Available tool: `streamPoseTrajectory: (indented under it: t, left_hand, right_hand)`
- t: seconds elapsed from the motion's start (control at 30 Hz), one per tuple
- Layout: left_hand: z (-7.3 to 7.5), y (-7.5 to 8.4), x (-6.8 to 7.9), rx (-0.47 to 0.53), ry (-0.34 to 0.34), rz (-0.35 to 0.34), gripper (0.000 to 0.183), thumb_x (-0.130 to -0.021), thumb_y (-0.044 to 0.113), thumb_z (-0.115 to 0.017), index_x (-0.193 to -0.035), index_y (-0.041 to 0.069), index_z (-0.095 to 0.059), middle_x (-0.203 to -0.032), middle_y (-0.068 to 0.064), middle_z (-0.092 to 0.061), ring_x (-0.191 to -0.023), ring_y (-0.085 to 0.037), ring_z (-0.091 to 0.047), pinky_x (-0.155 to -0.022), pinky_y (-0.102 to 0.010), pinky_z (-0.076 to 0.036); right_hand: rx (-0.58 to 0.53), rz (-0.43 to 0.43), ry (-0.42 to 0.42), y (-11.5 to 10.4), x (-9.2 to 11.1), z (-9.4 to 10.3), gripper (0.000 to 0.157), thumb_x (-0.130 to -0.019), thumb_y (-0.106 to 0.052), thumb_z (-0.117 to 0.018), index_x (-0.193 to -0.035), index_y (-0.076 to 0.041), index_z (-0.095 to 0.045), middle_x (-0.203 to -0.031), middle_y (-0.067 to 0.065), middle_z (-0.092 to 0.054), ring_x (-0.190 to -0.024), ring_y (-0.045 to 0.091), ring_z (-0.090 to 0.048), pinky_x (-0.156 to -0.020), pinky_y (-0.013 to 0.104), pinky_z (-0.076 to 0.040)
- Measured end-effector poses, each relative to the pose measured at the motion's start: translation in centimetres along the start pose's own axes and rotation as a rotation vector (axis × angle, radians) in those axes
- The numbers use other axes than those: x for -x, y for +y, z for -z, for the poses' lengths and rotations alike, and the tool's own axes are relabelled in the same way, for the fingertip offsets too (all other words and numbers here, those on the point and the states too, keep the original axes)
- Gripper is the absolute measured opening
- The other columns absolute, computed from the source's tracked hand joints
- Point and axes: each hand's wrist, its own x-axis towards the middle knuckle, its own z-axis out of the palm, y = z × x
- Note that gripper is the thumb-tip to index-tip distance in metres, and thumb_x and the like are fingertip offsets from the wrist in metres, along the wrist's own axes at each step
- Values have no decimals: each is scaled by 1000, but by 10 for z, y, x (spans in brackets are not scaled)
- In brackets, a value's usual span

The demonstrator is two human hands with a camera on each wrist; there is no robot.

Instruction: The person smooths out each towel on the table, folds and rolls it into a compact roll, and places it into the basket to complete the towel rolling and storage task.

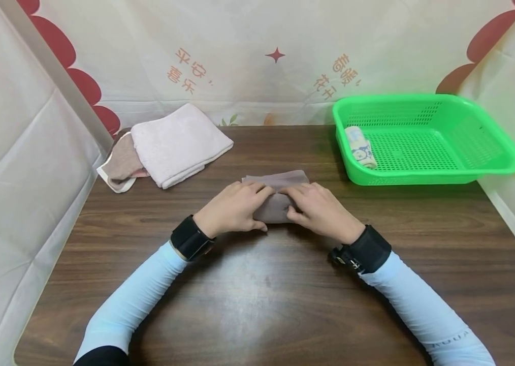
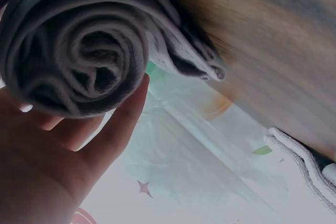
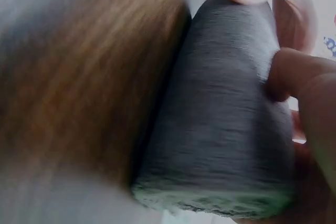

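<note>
A grey towel [image 1: 277,209] is rolled into a thick cylinder on the table in front of me, with a short flat end stretching out beyond it on the far side. My left hand [image 1: 239,207] holds its left part, fingers over the top and thumb low on the near side. The left wrist view looks straight into the spiral end of the rolled towel [image 2: 100,51], fingers curved along it. On the right part, my right hand [image 1: 323,211] grips the roll, its thumb bent against the near face. In the right wrist view the towel's side [image 3: 220,108] is slightly blurred.
A folded white towel [image 1: 182,145] lies back left, partly over a brown-and-white cloth [image 1: 122,162]. The green basket [image 1: 422,179] at back right holds a small patterned rolled cloth [image 1: 360,147]. Printed white curtains [image 1: 248,61] border the wooden table [image 1: 257,305].
</note>
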Motion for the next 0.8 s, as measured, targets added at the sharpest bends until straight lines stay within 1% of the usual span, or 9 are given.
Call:
streamPoseTrajectory:
  t: [0.13,0.23,0.3,0.4,0.47,0.53,0.67,0.73,0.8]
  left_hand:
    - [-1,3,0,20,17,-30,78,-80,41,-88,-144,12,-53,-132,-7,-65,-122,-29,-65,-102,-46,-54]
    - [-3,3,0,32,6,-40,72,-85,33,-82,-146,10,-50,-130,-9,-66,-112,-28,-69,-96,-45,-56]
    - [-4,2,0,29,-13,-40,66,-88,33,-78,-144,10,-51,-123,-8,-67,-105,-26,-70,-90,-45,-58]
    - [-4,1,0,38,-44,-27,59,-92,34,-74,-141,10,-52,-118,-6,-67,-97,-22,-69,-84,-42,-58]
    - [-5,0,0,61,-65,-10,56,-93,34,-72,-141,11,-52,-118,-5,-67,-94,-19,-68,-82,-41,-58]
    - [-5,-1,0,92,-83,9,56,-95,35,-70,-142,12,-52,-122,-5,-66,-92,-17,-67,-81,-40,-58]
    - [-4,-2,0,143,-104,44,54,-95,34,-69,-142,14,-51,-129,-4,-65,-98,-19,-69,-84,-43,-58]
    - [-4,-3,-1,166,-112,61,55,-95,34,-69,-143,15,-51,-132,-4,-65,-103,-21,-69,-87,-44,-58]
    - [-3,-3,-1,181,-124,77,57,-94,36,-70,-143,15,-51,-133,-4,-65,-107,-22,-69,-90,-45,-57]
  right_hand:
    - [-103,-73,-40,4,0,-1,41,-95,-15,-55,-136,-11,-61,-87,0,-62,-78,15,-54,-77,38,-47]
    - [-151,-98,-64,6,-1,-1,41,-96,-15,-53,-136,-13,-61,-90,2,-62,-78,16,-53,-76,37,-45]
    - [-167,-94,-66,7,-1,-1,40,-96,-15,-53,-135,-14,-60,-103,3,-66,-84,16,-56,-78,37,-47]
    - [-160,-69,-53,6,0,2,38,-96,-16,-54,-134,-16,-61,-118,3,-65,-91,19,-58,-81,38,-49]
    - [-124,-42,-38,4,0,5,38,-97,-19,-57,-134,-17,-62,-130,2,-63,-101,20,-61,-88,41,-51]
    - [-77,-21,-43,2,1,10,41,-96,-26,-62,-136,-17,-63,-132,2,-63,-106,23,-63,-91,44,-52]
    - [-23,12,-101,0,3,17,61,-88,-34,-73,-143,-12,-59,-137,6,-64,-118,29,-65,-96,50,-54]
    - [-37,16,-119,0,2,16,65,-85,-31,-75,-144,-10,-58,-137,8,-65,-118,30,-66,-95,50,-55]
    - [-55,18,-115,0,2,13,62,-86,-27,-73,-144,-9,-58,-136,11,-66,-117,30,-67,-95,49,-55]
